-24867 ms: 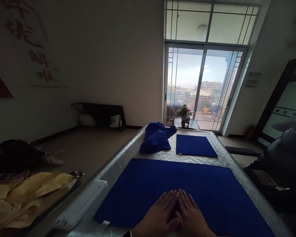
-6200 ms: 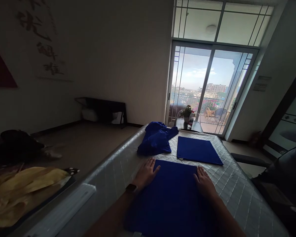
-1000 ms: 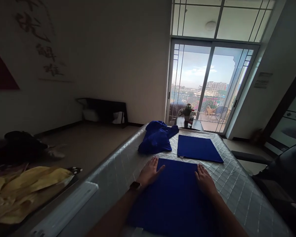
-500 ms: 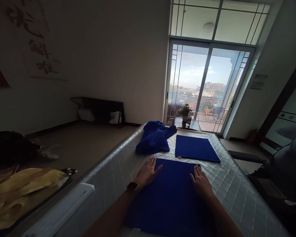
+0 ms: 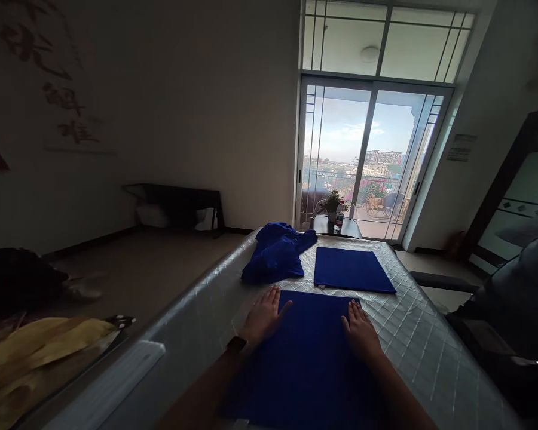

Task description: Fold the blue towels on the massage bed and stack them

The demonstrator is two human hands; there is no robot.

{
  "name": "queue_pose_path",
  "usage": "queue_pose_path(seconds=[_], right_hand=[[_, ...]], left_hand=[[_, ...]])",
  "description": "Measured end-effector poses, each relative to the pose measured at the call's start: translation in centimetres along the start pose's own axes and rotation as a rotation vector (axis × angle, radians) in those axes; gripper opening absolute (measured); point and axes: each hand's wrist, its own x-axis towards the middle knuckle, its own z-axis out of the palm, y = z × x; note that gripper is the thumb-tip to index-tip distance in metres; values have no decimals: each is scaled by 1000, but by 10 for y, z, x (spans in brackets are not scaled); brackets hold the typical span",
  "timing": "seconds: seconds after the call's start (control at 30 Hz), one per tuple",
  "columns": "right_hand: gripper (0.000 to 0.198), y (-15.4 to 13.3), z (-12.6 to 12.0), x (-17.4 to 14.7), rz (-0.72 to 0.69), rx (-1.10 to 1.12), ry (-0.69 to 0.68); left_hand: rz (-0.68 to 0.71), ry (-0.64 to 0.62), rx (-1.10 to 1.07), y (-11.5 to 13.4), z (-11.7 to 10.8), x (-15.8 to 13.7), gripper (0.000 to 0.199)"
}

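A flat blue cloth piece (image 5: pixel 311 358) lies in front of me on a silver quilted surface (image 5: pixel 430 334), a small white tag at its near edge. My left hand (image 5: pixel 265 315) rests flat on its far left corner, fingers stretched out and a watch on the wrist. On the far right corner lies my right hand (image 5: pixel 359 327), also flat with its thumb apart. Just beyond sits a second flat blue cloth piece (image 5: pixel 353 270), squared off, with a small tag at its near edge. Left of that is a crumpled blue cloth heap (image 5: pixel 275 254).
A long white flat object (image 5: pixel 116 382) lies along the surface's left side. Yellow cloth (image 5: pixel 49 352) is at the lower left. Past the far edge stand a small dark table (image 5: pixel 325 226) with a potted plant (image 5: pixel 333 204) and a bottle (image 5: pixel 339 215), before a glass sliding door.
The view has shifted slightly, so the scene sits a little lower and further left. Both hands stay flat at the far corners of the near cloth.
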Motion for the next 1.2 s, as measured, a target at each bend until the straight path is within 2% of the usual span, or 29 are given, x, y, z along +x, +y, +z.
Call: queue_pose_path(seconds=[0.13, 0.3, 0.37, 0.47, 0.53, 0.63, 0.87, 0.97, 1.07, 1.2], right_hand=[[69, -1, -2, -1, 3, 28, -2], [66, 1, -3, -4, -25, 16, -3], [64, 2, -3, -5, -52, -5, -7], [64, 2, -3, -6, -48, -3, -8], [66, 1, -4, -5, -38, 9, -5], [68, 0, -5, -5, -24, 35, -3], [68, 1, -1, -3, -12, 51, 4], [69, 1, 0, -2, 0, 44, 5], [69, 2, 0, -2, 0, 29, 5], [69, 1, -3, -2, -13, 9, -5]], left_hand=[[183, -52, -76, 53, 4, -8, 79], [433, -118, -173, 136, 29, -9, 73], [442, -123, -201, 156, 37, -5, 71], [377, -140, -210, 165, 43, -2, 74], [343, -160, -194, 159, 41, -3, 76], [295, -189, -153, 136, 32, -8, 80], [100, -194, -68, 44, 8, -17, 86], [35, -156, -36, 15, 3, -21, 88], [3, -133, -16, 5, 1, -24, 90], [-4, -159, -27, 6, -4, -25, 92]])
